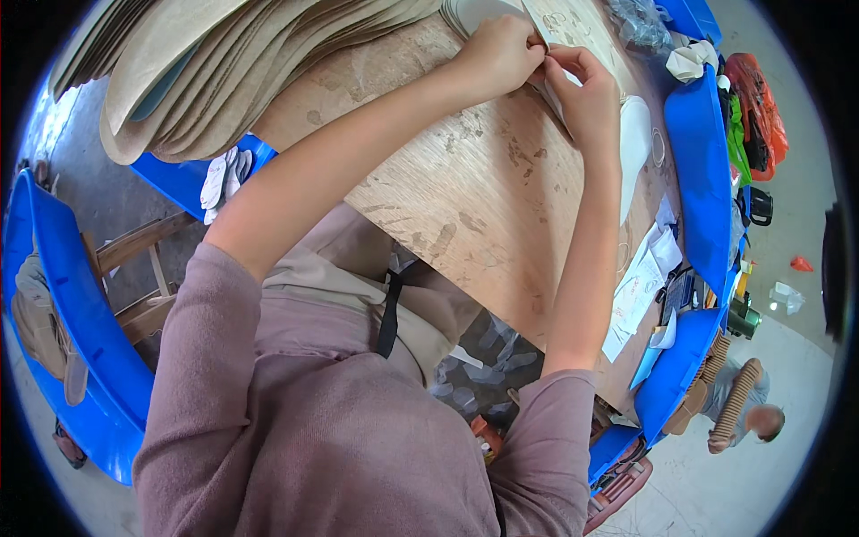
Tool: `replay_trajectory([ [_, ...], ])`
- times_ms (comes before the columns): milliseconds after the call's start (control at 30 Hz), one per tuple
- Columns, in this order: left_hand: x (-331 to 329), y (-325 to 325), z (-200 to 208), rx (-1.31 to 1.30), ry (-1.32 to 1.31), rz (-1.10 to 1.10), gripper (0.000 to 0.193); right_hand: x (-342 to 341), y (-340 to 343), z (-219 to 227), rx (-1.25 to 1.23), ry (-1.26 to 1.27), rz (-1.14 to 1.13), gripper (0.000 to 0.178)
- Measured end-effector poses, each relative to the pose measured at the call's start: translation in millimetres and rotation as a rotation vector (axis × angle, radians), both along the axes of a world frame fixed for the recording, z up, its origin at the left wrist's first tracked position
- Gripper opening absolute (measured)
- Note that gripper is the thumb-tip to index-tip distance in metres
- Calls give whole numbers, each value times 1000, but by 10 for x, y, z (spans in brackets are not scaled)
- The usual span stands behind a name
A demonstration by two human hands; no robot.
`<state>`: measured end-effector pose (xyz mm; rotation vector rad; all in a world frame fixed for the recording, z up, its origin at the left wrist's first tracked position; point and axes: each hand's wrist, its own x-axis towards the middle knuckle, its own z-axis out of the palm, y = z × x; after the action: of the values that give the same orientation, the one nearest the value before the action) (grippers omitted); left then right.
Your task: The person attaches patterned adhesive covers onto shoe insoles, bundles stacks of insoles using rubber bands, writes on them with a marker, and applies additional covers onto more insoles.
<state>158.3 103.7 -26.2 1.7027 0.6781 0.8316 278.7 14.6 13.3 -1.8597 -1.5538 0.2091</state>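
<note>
My left hand (503, 55) and my right hand (588, 97) meet over the far part of the wooden table (447, 197). The fingers of both are pinched on a thin pale insole (537, 21), seen almost edge-on and partly hidden by the hands. Just beyond my left hand lie more pale insoles (465, 11). To the left fans a thick stack of tan insole sheets (268, 76), hanging past the table's edge. A white insole (633, 148) rests to the right of my right hand.
Blue bins (700, 179) line the table's right side, with papers (640, 286) beside them. Crumpled clear plastic (640, 25) lies at the far right. Another blue bin (85, 349) stands at the left, near a wooden frame (143, 246). A person (743, 403) is farther off on the right.
</note>
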Motion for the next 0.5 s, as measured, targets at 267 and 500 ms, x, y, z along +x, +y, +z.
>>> replay_trajectory([
  [267, 106, 75, -178, 64, 13, 86, 23, -125, -24, -67, 39, 84, -70, 16],
  [500, 82, 75, -175, 55, 35, 84, 23, -175, -24, -130, 79, 66, -95, 16],
])
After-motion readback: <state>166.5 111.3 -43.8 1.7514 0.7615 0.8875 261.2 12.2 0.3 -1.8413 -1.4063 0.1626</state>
